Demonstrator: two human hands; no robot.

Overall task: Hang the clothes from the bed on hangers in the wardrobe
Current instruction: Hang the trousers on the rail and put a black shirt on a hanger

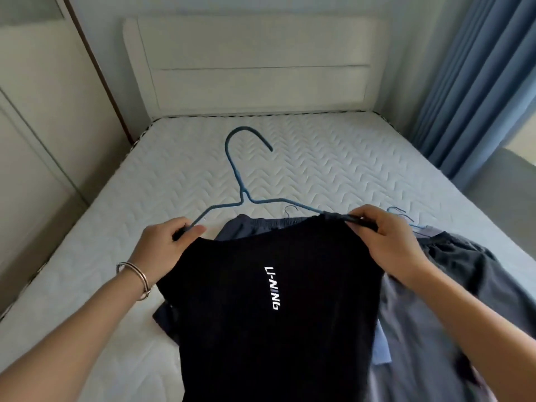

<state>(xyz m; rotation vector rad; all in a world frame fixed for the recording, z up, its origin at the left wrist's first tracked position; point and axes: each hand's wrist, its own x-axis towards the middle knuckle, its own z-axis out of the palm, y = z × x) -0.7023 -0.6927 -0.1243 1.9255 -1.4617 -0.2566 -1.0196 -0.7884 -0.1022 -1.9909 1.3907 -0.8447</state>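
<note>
Head view: left hand (162, 242) gripping hanger (243, 195), nine o'clock; right hand (385, 242) pinching shirt (261, 300), three o'clock; risk of slipping off, half-threaded.

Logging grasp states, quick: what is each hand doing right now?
Left hand: closed, gripping one end of the blue hanger.
Right hand: closed, pinching the black shirt over the hanger's other arm.

Both my forearms reach fwd, bare, wrists approx level. L hand (166, 242) is knuckles-up, fingers curled, thumb pinching the end of the hanger (245, 195). R hand (383, 236) is palm-down too, fingertips pinching the black shirt (232, 314) at its shoulder.
</note>
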